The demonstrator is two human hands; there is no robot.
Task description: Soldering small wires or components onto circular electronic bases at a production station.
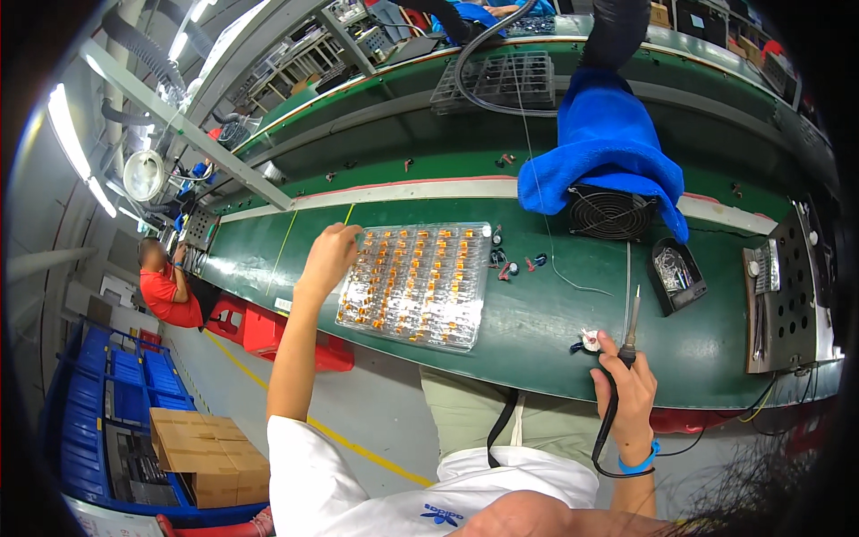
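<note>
Soldering iron (pixel 633 329) is over the near right of the bench (pixel 537 318), tip pointing far, right hand (pixel 632 394) grip closed round it. Left hand (pixel 333 255) is half-curled at the clear tray (pixel 484 259)'s far left corner, can't tell if it's pinching anything. Tray holds rows of little orange bits. Black bin (pixel 682 302) on the right has silvery stuff, too small to make out. Blue cloth (pixel 610 134) hides the fan (pixel 610 215)'s top.

Tube lights (pixel 68 132) glow above grey floor (pixel 380 403), a yellow line (pixel 367 450) and blue shelving (pixel 85 380).
</note>
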